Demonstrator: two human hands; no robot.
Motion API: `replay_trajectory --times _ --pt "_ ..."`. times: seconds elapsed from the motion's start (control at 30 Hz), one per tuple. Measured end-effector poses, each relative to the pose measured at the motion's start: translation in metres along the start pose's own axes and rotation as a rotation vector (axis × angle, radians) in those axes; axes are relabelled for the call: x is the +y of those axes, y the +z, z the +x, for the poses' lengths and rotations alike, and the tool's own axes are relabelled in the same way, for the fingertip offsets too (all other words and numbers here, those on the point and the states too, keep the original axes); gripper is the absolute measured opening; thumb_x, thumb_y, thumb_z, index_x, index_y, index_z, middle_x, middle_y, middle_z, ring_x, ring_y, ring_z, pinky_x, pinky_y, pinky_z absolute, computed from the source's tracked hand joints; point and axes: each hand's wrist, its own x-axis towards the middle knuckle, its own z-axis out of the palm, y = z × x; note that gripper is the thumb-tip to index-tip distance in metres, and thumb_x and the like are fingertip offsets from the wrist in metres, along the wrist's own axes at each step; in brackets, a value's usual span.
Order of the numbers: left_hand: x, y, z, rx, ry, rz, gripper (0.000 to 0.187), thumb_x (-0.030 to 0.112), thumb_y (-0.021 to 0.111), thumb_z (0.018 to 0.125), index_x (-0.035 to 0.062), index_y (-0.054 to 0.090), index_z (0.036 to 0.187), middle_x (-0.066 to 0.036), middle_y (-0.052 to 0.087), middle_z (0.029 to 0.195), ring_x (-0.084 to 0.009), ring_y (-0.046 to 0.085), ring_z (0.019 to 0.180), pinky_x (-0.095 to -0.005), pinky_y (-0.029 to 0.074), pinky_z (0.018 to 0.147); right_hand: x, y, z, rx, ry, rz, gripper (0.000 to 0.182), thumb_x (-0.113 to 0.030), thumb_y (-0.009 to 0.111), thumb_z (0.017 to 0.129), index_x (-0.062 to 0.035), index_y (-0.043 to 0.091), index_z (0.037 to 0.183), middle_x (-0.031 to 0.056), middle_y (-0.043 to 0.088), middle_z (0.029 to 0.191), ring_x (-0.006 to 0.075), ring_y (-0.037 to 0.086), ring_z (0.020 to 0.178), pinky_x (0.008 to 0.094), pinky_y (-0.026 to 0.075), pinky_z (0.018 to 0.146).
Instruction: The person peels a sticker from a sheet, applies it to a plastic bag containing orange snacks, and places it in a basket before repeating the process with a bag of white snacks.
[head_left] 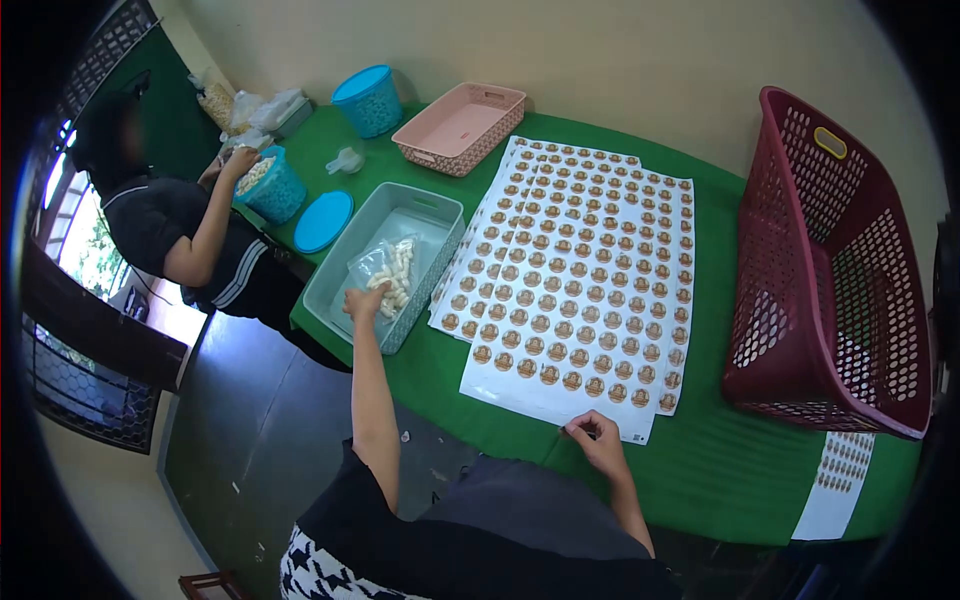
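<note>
Green cloth covers the desk (700, 478); on it I see the sheets (510, 385), just right of the tray (418, 222). Inside the tray, towards its near end, lies the bag (372, 262) with its pale pieces (403, 262). I have the left hand (364, 302) over the tray's near rim, forearm extended, fingers pinching the bag's near side. I'd keep that pinch light and on the film, sparing the pieces. Right of the tray, the right hand (600, 445) curls, fingertips together by the sheets' near edge; whether it grasps anything, I can't tell.
</note>
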Motion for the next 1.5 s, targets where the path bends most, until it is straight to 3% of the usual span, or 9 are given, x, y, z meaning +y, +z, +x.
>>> replay_trajectory --times 0.17,0.27,0.33,0.37,0.43,0.63,0.93,1.3,1.5 --pt "-0.02 0.012 0.016 0.037 0.27 -0.419 0.065 0.027 0.075 0.052 -0.0051 0.046 0.101 -0.022 0.049 0.1 -0.0284 0.052 0.088 -0.0374 0.042 0.074 0.004 0.0 -0.001 0.03 -0.028 0.035 0.011 -0.01 0.059 0.074 0.0007 0.058 0.076 0.0065 0.06 0.072 0.0106 0.056 0.068 0.0219 0.043 0.062" --pt "0.008 -0.003 -0.026 0.402 0.445 -0.587 0.05 0.018 0.07 0.062 -0.0018 0.046 0.102 -0.016 0.051 0.097 -0.0241 0.053 0.084 -0.0335 0.044 0.072 -0.01 -0.007 -0.003 0.077 -0.034 0.042 0.011 -0.009 0.06 0.073 0.0011 0.059 0.076 0.0062 0.059 0.073 0.0095 0.055 0.067 0.0208 0.043 0.062" --pt "0.031 -0.023 -0.057 0.238 0.332 -1.363 0.037 0.012 0.063 0.071 -0.0005 0.045 0.101 -0.01 0.053 0.094 -0.0182 0.054 0.081 -0.0288 0.047 0.069 -0.024 -0.016 -0.005 0.131 -0.006 0.103 0.01 -0.008 0.06 0.073 0.0014 0.059 0.076 0.0059 0.059 0.073 0.0091 0.054 0.067 0.0203 0.042 0.062" --pt "0.038 -0.031 -0.075 0.229 0.33 -1.373 0.037 0.012 0.063 0.071 -0.0005 0.045 0.101 -0.01 0.053 0.094 -0.0182 0.054 0.081 -0.0288 0.047 0.069 -0.031 -0.021 -0.006 0.167 0.023 0.167 0.01 -0.007 0.06 0.072 0.0017 0.059 0.076 0.0056 0.058 0.074 0.0087 0.054 0.067 0.0197 0.042 0.062" --pt "0.048 -0.04 -0.115 -0.364 0.265 -1.502 0.032 0.011 0.058 0.075 0.0018 0.045 0.102 -0.007 0.053 0.093 -0.0145 0.054 0.079 -0.0266 0.048 0.067 -0.045 -0.029 -0.007 0.248 -0.023 0.201 0.009 -0.006 0.06 0.072 0.0019 0.058 0.076 0.0054 0.058 0.074 0.0086 0.054 0.067 0.0197 0.042 0.063" --pt "0.08 -0.015 -0.253 -1.181 0.151 -1.391 0.033 0.003 0.054 0.077 0.0064 0.04 0.107 -0.005 0.052 0.094 -0.0137 0.053 0.083 -0.025 0.048 0.07 -0.078 -0.047 -0.012 0.443 -0.158 0.343 0.003 -0.001 0.054 0.075 0.0009 0.053 0.077 0.0066 0.057 0.074 0.0086 0.053 0.066 0.0206 0.043 0.064" --pt "0.074 -0.015 -0.32 -1.612 0.272 -0.968 0.048 -0.001 0.062 0.068 0.0001 0.038 0.11 -0.008 0.05 0.102 -0.015 0.051 0.092 -0.0278 0.045 0.077 -0.096 -0.052 -0.037 0.463 -0.235 0.597 0.01 -0.001 0.056 0.074 0.0015 0.052 0.083 0.006 0.056 0.079 0.0085 0.052 0.073 0.02 0.041 0.069" --pt "0.067 -0.012 -0.326 -1.559 0.271 -0.921 0.043 -0.002 0.06 0.068 -0.0011 0.038 0.105 -0.011 0.05 0.1 -0.0163 0.051 0.093 -0.0294 0.044 0.08 -0.108 -0.03 -0.042 0.359 -0.239 0.64 0.01 0.002 0.056 0.073 0.0011 0.051 0.082 0.0064 0.056 0.076 0.0094 0.054 0.069 0.0221 0.045 0.068" --pt "0.062 -0.011 -0.319 -1.689 -0.054 -1.019 0.049 -0.003 0.058 0.071 -0.0009 0.031 0.111 -0.013 0.046 0.105 -0.0176 0.051 0.093 -0.03 0.046 0.078 -0.104 -0.029 -0.041 0.348 -0.236 0.611 0.009 0.001 0.056 0.073 0.0009 0.05 0.081 0.006 0.055 0.075 0.0096 0.054 0.069 0.0222 0.045 0.068"
